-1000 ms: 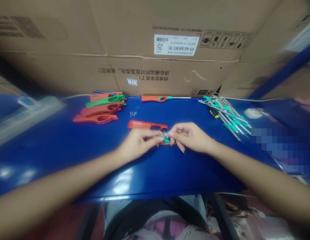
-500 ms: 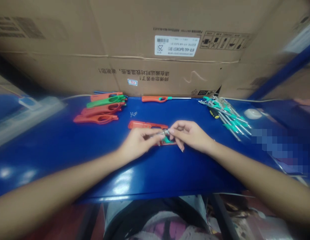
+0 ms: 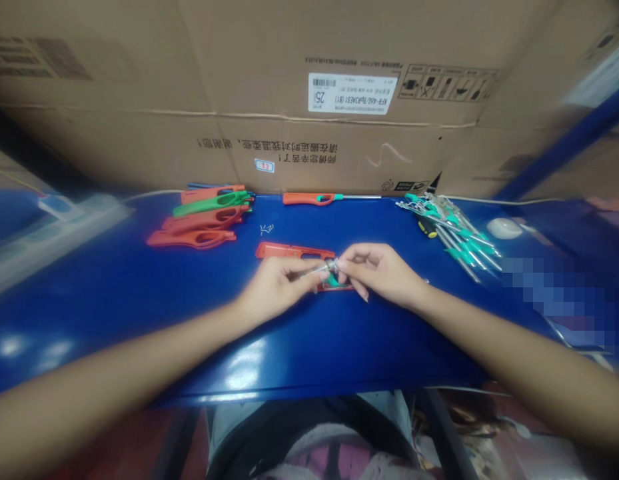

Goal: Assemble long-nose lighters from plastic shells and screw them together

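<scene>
My left hand [image 3: 274,285] and my right hand [image 3: 379,270] meet at the middle of the blue table [image 3: 139,293], fingers pinched together on a small metal and green part [image 3: 330,272]. Just behind the fingers lies an orange plastic lighter shell [image 3: 289,251], and a second orange piece shows partly under the pinched part. What exactly the small part is stays unclear.
A pile of orange and green lighter shells [image 3: 204,217] lies at the back left. One assembled orange lighter [image 3: 319,197] rests by the big cardboard box [image 3: 299,93]. A heap of green-tipped metal rods [image 3: 452,230] lies at the right, a white disc [image 3: 505,227] beyond.
Both hands stay pinched on the small part; they shifted very slightly away from me, then held almost still.
</scene>
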`<state>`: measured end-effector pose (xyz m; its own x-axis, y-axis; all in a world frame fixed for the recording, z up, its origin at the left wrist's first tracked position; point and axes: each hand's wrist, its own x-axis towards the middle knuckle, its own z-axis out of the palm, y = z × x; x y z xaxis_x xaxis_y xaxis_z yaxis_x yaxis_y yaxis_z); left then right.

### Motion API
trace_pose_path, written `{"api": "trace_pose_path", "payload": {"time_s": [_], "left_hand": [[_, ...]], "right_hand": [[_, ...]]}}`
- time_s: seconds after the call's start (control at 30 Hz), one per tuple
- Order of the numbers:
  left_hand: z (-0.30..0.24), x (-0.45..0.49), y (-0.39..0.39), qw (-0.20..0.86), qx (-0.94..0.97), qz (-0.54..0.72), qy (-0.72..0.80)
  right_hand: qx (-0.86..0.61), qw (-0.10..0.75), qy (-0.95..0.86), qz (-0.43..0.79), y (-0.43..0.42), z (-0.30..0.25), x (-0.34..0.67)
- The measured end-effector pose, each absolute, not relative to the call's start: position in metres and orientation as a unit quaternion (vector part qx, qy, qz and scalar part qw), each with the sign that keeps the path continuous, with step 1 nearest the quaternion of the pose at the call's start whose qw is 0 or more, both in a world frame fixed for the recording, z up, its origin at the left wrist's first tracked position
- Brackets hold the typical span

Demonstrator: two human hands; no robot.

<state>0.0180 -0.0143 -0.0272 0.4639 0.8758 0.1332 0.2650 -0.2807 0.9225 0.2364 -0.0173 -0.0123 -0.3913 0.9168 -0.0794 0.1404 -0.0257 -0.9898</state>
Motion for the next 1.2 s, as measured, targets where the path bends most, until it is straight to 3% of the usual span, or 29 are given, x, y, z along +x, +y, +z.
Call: {"api": "trace_pose_path", "payload": {"time_s": [1.03,1.2], "left_hand": [[-0.028,0.013,-0.011,0.450,0.725,0.315,0.415],[-0.015,0.001,-0.004,0.348,0.793,0.297,0.403]], "right_hand": [[-0.455,0.331,-0.607,0.562,-0.017,-0.010,0.235],[-0.481,0.319,-0.675,0.460,-0.015,-0.016,0.241]]}}
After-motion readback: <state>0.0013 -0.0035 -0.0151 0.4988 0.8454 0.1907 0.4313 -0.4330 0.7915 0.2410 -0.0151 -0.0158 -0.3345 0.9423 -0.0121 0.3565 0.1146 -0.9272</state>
